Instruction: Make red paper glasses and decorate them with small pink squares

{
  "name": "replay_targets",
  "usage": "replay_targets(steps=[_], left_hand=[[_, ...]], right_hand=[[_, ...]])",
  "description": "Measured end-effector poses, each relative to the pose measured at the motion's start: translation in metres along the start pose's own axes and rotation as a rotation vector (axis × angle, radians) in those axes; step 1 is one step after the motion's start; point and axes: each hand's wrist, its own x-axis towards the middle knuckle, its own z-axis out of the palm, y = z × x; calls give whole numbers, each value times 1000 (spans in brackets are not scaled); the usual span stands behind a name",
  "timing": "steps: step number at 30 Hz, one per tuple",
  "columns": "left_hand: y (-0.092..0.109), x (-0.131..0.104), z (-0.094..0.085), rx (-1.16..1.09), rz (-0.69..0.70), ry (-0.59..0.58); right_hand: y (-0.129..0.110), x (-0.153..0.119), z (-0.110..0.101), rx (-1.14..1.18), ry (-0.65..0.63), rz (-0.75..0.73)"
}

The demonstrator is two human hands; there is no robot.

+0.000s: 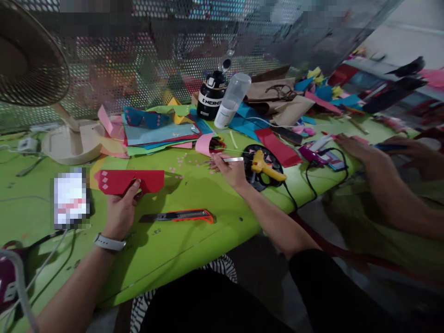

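Note:
A red glasses-shaped cutout [118, 181] with pale pink diamonds at its left end is gripped by my left hand [121, 210], thumb on its lower middle. My right hand [231, 171] is closed around silver tweezers [234, 159], whose tips point left beside small pink pieces [178, 169] scattered on the green table [194, 249]. Just above that hand curls a pink paper strip [204, 144]. An orange box cutter [183, 215] lies between my forearms. Right of my right hand, a yellow glue gun [267, 167] rests on a black round holder [250, 178].
Behind are blue paper glasses [145, 118] on stacked paper, a black bottle [208, 104] and a clear bottle [233, 99]. A fan [72, 143] and phone [70, 199] are at left. Another person's hands [357, 150] work at right, near a purple glue gun [314, 155] and cable.

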Motion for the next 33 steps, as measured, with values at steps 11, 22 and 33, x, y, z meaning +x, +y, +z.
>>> replay_targets(steps=[11, 22, 33], left_hand=[[-1, -2, -1, -3, 13, -43], [0, -4, 2, 8, -7, -38], [-5, -3, 1, 12, 18, -36]], right_hand=[[4, -1, 6, -187, -47, -106], [4, -1, 8, -229, -47, -50], [-8, -8, 10, -397, -102, -177]])
